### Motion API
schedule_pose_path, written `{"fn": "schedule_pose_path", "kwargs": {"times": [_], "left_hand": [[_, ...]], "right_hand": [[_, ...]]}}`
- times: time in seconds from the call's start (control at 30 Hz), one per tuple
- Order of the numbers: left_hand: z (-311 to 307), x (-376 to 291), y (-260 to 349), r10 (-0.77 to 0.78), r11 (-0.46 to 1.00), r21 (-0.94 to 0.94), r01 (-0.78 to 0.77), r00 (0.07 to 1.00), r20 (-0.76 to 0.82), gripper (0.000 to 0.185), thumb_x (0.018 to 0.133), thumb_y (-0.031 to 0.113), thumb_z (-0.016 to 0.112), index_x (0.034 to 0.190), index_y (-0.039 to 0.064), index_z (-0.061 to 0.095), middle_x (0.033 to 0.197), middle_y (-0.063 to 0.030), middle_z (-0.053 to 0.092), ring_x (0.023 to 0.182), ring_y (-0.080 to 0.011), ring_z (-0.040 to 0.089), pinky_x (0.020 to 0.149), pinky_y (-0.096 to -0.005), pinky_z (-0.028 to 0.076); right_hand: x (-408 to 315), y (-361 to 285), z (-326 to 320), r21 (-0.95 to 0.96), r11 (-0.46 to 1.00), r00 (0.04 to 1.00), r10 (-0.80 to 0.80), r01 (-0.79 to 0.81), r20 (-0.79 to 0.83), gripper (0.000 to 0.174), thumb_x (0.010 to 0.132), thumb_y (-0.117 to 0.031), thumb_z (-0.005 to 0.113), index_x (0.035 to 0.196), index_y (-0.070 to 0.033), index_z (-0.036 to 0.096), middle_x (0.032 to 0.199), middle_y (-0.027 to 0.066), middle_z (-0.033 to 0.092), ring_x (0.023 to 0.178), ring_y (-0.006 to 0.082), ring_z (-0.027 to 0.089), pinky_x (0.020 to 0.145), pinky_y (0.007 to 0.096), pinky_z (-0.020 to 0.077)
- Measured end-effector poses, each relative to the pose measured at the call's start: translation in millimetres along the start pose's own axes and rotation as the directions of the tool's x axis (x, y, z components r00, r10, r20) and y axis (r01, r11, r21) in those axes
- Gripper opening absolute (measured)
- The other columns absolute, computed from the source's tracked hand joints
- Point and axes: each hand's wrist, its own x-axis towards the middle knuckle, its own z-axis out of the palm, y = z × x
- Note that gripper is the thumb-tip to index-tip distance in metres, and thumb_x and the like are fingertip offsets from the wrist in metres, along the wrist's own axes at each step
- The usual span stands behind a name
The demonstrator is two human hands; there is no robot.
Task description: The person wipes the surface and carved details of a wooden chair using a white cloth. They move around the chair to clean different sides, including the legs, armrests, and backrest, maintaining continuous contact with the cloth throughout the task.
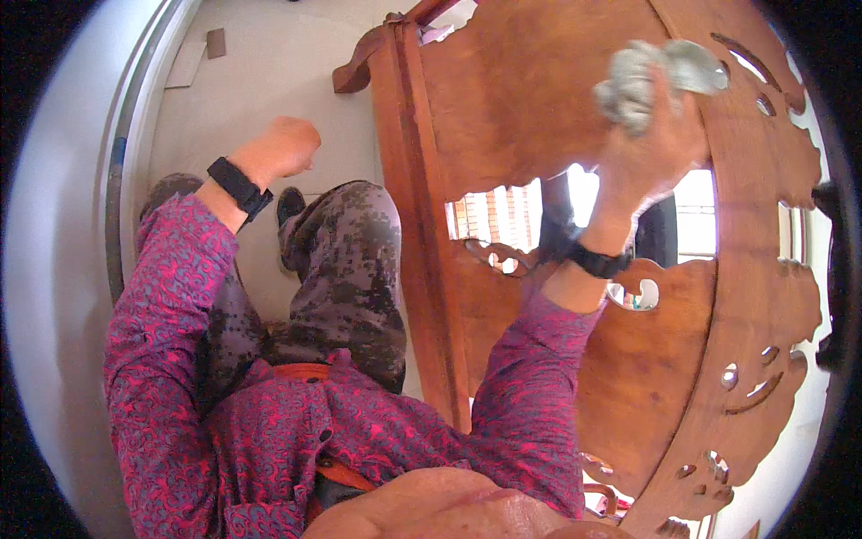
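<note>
My right hand (pixel 656 145) grips a crumpled grey cloth (pixel 636 87), blurred at its edges, against the upper part of a carved wooden panel (pixel 518 81). The panel is reddish-brown and varnished, with scalloped cut-outs, and looks like the back of a piece of furniture. My left hand (pixel 286 145) hangs apart from the wood, over the tiled floor; its fingers are curled in and nothing shows in them. A straight wooden rail (pixel 421 202) runs along the panel's near side.
On the left a pale wall or door surface (pixel 74 222) stands close to my left arm. Two flat pieces, one brown (pixel 216 43) and one pale (pixel 185 65), lie on the floor (pixel 269 81). A curved wooden end (pixel 357 71) juts from the rail's top. Bright openings pierce the panel.
</note>
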Motion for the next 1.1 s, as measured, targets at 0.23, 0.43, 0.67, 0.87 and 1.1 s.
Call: {"fn": "schedule_pose_path", "kwargs": {"times": [0.23,0.43,0.67,0.87,1.1], "left_hand": [[-4,-3,0,-0.021,1.0,-0.008,0.021,1.0,0.001,0.03,0.079,0.03,0.08,0.096,0.006,0.073,0.096,-0.0161,0.072,0.098,-0.037,0.07,0.081,-0.05,0.055],[-9,-5,6,0.004,1.0,-0.024,-0.004,1.0,-0.031,0.029,0.078,0.029,0.08,0.095,0.006,0.073,0.097,-0.0164,0.072,0.098,-0.0372,0.069,0.08,-0.0504,0.055],[-1,-11,6,0.023,0.997,-0.069,-0.034,0.987,-0.16,0.023,0.076,0.023,0.077,0.087,0.003,0.073,0.091,-0.0177,0.072,0.09,-0.0376,0.071,0.077,-0.0478,0.056],[5,-19,14,0.04,0.991,-0.103,-0.087,0.92,-0.389,0.011,0.076,0.012,0.068,0.078,0.002,0.073,0.082,-0.0179,0.071,0.084,-0.0367,0.072,0.07,-0.0465,0.057],[0,-17,15,0.045,0.984,-0.129,-0.121,0.875,-0.482,0.008,0.075,0.01,0.067,0.077,0.003,0.07,0.081,-0.0179,0.07,0.081,-0.0361,0.071,0.07,-0.0464,0.056]], "right_hand": [[-22,0,-33,0.205,0.978,0.996,-0.015,0.032,-0.084,0.063,0.068,0.008,0.067,0.129,-0.012,0.069,0.131,0.0139,0.064,0.121,0.0337,0.059,0.107,0.0453,0.0427],[41,48,-99,-0.254,0.964,0.963,-0.137,0.077,-0.23,0.05,0.073,-0.011,0.067,0.122,-0.002,0.068,0.119,0.023,0.068,0.114,0.043,0.062,0.101,0.0507,0.0465],[85,35,9,-0.299,0.947,0.982,-0.157,0.12,-0.103,0.045,0.079,-0.017,0.069,0.124,-0.023,0.07,0.127,0.0087,0.068,0.108,0.0376,0.065,0.09,0.0491,0.0523],[165,24,117,-0.285,0.948,0.99,-0.14,0.141,0.026,0.038,0.089,-0.031,0.06,0.126,-0.032,0.068,0.127,0.0012,0.068,0.111,0.0355,0.063,0.089,0.0527,0.051],[145,-16,224,-0.071,0.907,0.875,-0.419,0.414,-0.241,0.044,0.076,-0.012,0.075,0.118,-0.015,0.066,0.107,0.0135,0.063,0.098,0.0352,0.06,0.081,0.0458,0.0491]]}}
